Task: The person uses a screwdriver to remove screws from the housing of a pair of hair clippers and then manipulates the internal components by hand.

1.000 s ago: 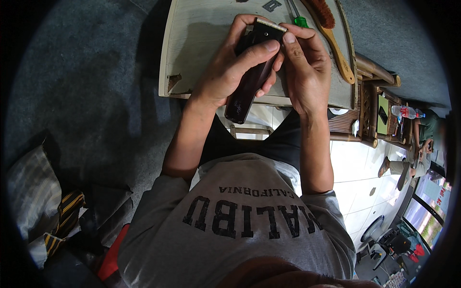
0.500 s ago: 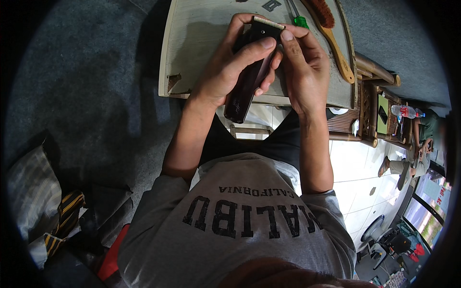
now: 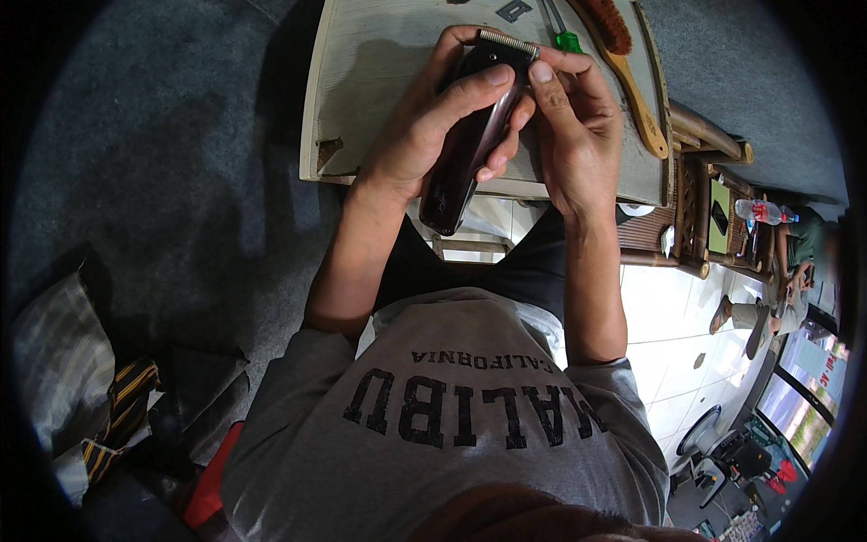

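Dark maroon hair clippers [image 3: 465,149] are held above the near part of a small table [image 3: 361,99], their toothed metal blade pointing away from me. My left hand [image 3: 420,122] wraps round the body, with the thumb lying along its upper face. At the blade's right corner, my right hand [image 3: 578,126] pinches with thumb and forefinger, its other fingers curled. Beyond the hands lie a green-handled screwdriver [image 3: 567,42] and a small flat metal plate [image 3: 514,10].
A wooden-handled brush [image 3: 637,95] with reddish bristles lies along the table's right side. Bamboo furniture [image 3: 691,217] stands to the right, bearing a plastic bottle [image 3: 763,210] and a dark phone [image 3: 720,215]. Another person [image 3: 799,262] sits at the far right. Striped cloth [image 3: 131,397] is at lower left.
The clippers have tilted slightly, their back end shifting a little nearer me. Both hands keep almost the same hold and place.
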A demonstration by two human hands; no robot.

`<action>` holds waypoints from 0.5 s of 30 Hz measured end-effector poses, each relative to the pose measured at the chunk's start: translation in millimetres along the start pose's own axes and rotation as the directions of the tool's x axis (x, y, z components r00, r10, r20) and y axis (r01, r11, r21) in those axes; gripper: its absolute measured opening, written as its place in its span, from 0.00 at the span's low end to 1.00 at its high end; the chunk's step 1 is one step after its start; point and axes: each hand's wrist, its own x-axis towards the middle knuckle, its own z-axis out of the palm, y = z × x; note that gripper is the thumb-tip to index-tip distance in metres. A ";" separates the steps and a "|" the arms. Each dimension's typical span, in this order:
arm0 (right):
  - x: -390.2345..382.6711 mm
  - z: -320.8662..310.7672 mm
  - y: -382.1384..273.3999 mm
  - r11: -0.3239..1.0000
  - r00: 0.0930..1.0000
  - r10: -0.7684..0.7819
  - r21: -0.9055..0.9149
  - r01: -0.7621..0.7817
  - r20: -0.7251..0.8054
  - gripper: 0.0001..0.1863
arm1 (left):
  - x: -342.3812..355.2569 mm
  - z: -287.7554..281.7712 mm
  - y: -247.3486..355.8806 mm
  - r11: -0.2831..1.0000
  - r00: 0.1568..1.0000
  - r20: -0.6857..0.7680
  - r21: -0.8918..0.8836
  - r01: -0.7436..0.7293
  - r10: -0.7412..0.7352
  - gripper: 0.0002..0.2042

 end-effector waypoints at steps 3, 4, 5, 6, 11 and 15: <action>0.0 2.3 1.1 0.999 0.999 -0.037 -0.035 0.037 -0.017 0.09 | -0.4 -0.1 -0.5 1.000 1.000 -0.002 -0.020 0.002 -0.002 0.20; 0.0 3.3 1.3 0.997 0.998 -0.056 -0.050 0.054 -0.023 0.10 | -0.5 -0.1 -0.3 1.000 1.000 -0.006 -0.013 0.001 -0.002 0.20; 0.0 2.6 1.9 0.997 0.998 -0.052 -0.058 0.051 -0.026 0.10 | -0.3 -0.1 0.0 1.000 1.000 -0.009 -0.006 0.002 -0.002 0.20; -0.1 1.3 3.0 0.997 0.998 -0.049 -0.066 0.047 -0.029 0.10 | 0.1 -0.1 0.1 1.000 1.000 -0.012 0.001 0.002 -0.002 0.20; -1.0 0.0 4.5 0.992 0.998 -0.058 -0.111 0.054 -0.026 0.10 | -0.6 -0.4 0.0 1.000 1.000 -0.010 0.000 -0.002 0.002 0.20; -0.8 -0.5 5.5 0.993 0.998 -0.052 -0.112 0.049 -0.032 0.10 | -0.4 -0.3 -0.4 1.000 1.000 -0.009 0.005 -0.006 0.006 0.19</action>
